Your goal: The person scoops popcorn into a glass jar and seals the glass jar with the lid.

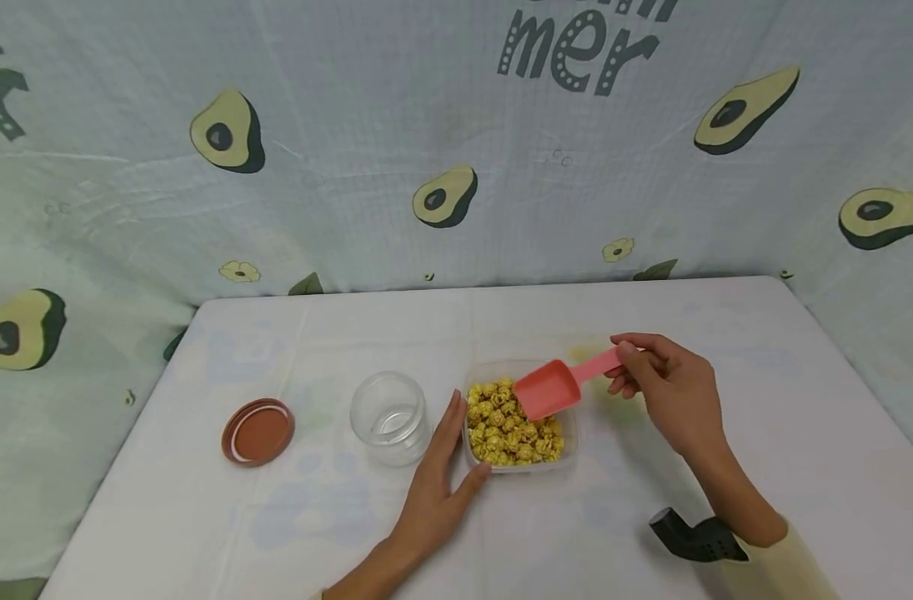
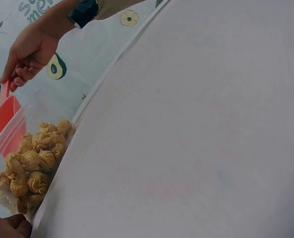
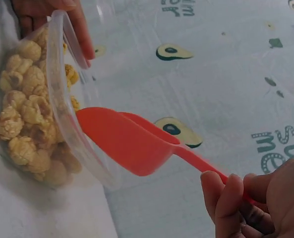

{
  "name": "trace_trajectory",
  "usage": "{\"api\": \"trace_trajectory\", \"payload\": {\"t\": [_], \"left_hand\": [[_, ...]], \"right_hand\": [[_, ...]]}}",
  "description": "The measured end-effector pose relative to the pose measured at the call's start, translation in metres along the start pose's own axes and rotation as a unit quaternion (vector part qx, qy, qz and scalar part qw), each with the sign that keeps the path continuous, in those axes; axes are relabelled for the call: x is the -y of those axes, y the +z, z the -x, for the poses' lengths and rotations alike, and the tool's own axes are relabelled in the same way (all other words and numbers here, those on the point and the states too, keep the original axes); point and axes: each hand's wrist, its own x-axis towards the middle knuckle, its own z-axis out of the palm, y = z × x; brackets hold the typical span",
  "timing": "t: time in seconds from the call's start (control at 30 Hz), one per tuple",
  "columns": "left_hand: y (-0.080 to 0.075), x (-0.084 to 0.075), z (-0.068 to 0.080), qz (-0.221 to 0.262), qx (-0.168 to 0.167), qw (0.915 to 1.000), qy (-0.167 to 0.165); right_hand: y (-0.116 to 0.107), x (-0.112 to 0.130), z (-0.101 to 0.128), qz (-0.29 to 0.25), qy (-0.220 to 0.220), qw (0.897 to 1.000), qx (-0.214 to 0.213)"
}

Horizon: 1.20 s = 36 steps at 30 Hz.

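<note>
Popcorn (image 1: 512,429) sits in a clear tub (image 1: 569,446) mid-bench, steadied by the flat, relaxed left hand (image 1: 437,483) while the right hand (image 1: 669,387) pinches the scoop (image 1: 549,387) above it, seemingly about to dig, needing a downward tilt.

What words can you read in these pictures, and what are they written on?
"mer": dark dotted letters on the avocado-print cloth behind the table, cut off at the top edge of the head view.
"su" over "me": partial letters on the same cloth, seen sideways in the right wrist view.
Dark letters at the left edge of the head view: cut off, not readable.
The scoop, jar, lid and popcorn container: no writing visible.
</note>
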Motion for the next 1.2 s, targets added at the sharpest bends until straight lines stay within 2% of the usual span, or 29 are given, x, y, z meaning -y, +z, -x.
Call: {"api": "trace_trajectory", "payload": {"t": [0.17,0.37,0.57,0.83,0.93,1.03,1.2], "left_hand": [[0.001,0.004,0.001,-0.007,0.005,1.0000,0.001],[0.000,0.004,0.000,-0.022,0.004,0.9997,0.010],[-0.002,0.003,-0.001,-0.009,0.003,0.9998,0.016],[-0.001,0.005,-0.001,-0.010,0.007,0.9999,0.009],[-0.001,0.005,-0.001,-0.011,0.008,0.9999,0.005],[-0.001,0.006,-0.001,-0.008,0.007,0.9999,0.005],[0.000,0.005,0.000,0.003,0.005,0.9999,0.012]], "right_hand": [[-0.001,0.011,0.005,0.042,-0.076,0.995,-0.039],[0.004,0.019,0.009,0.132,-0.181,0.973,-0.050],[0.006,0.024,0.012,0.169,-0.218,0.960,-0.036],[0.014,0.024,0.017,0.187,-0.268,0.943,-0.059],[0.021,0.019,0.017,0.188,-0.287,0.938,-0.055],[0.025,0.015,0.015,0.185,-0.289,0.938,-0.041],[0.021,0.012,0.014,0.172,-0.249,0.953,-0.024]]}}
